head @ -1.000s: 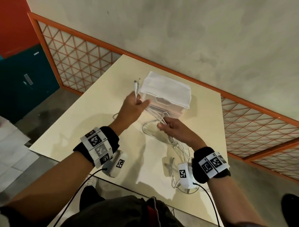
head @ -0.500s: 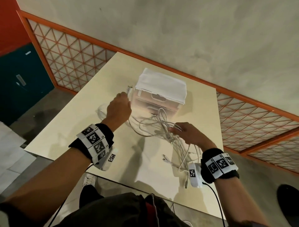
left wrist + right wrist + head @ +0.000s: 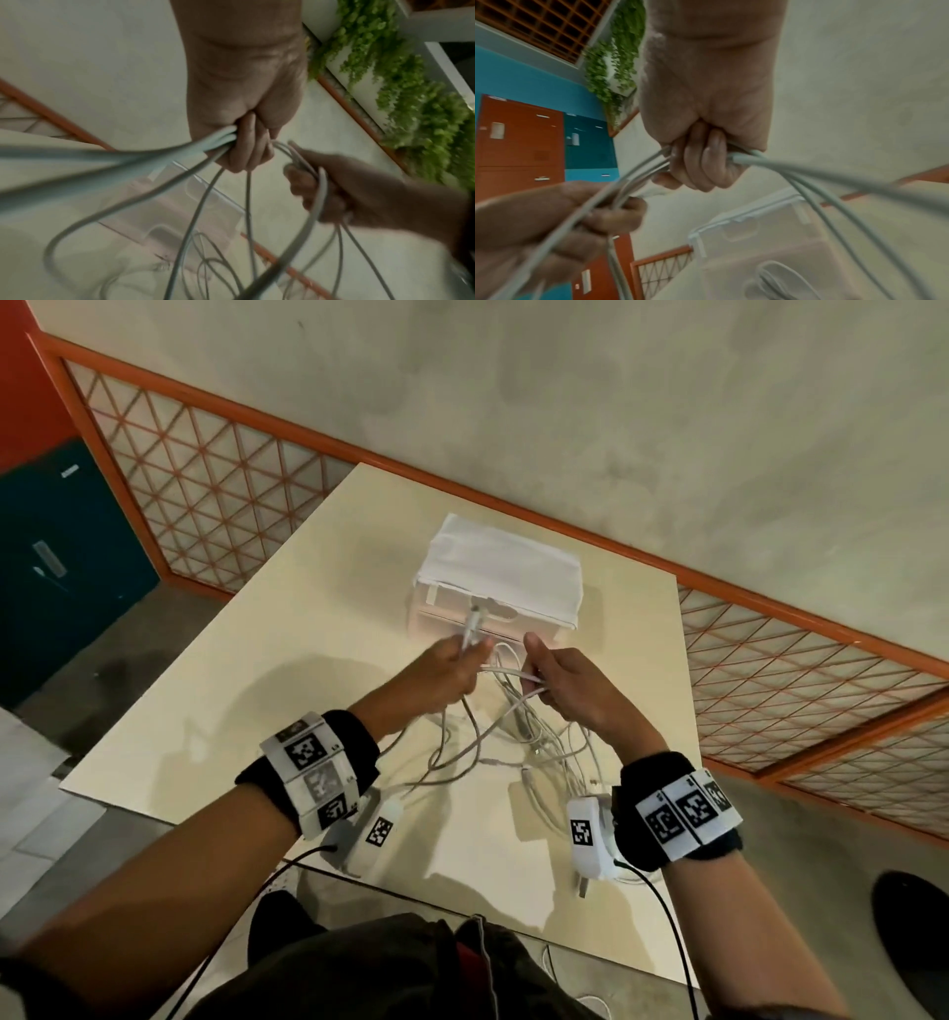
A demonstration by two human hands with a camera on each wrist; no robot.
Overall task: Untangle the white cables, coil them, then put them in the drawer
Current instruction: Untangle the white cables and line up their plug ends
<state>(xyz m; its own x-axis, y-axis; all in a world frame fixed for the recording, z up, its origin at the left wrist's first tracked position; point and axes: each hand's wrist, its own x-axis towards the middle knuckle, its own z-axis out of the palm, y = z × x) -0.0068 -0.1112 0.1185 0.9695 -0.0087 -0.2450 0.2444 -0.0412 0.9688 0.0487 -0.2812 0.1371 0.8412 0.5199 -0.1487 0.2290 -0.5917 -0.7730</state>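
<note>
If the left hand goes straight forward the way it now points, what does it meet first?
Probably the drawer box just beyond it. The left hand, gripping white cables, points at the box front; depth is unclear.

We seem to be in an office or institutional room: orange and teal lockers (image 3: pixel 521 142) left of the hands (image 3: pixel 447 675), orange lattice partitions (image 3: pixel 205 474) and trailing greenery (image 3: pixel 411 91) beyond them, a cream bench (image 3: pixel 287 660) beneath.

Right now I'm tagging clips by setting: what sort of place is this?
Probably an office or shared indoor workspace: a cream table beside an orange lattice partition, orange and teal lockers, and hanging wall greenery.
</note>
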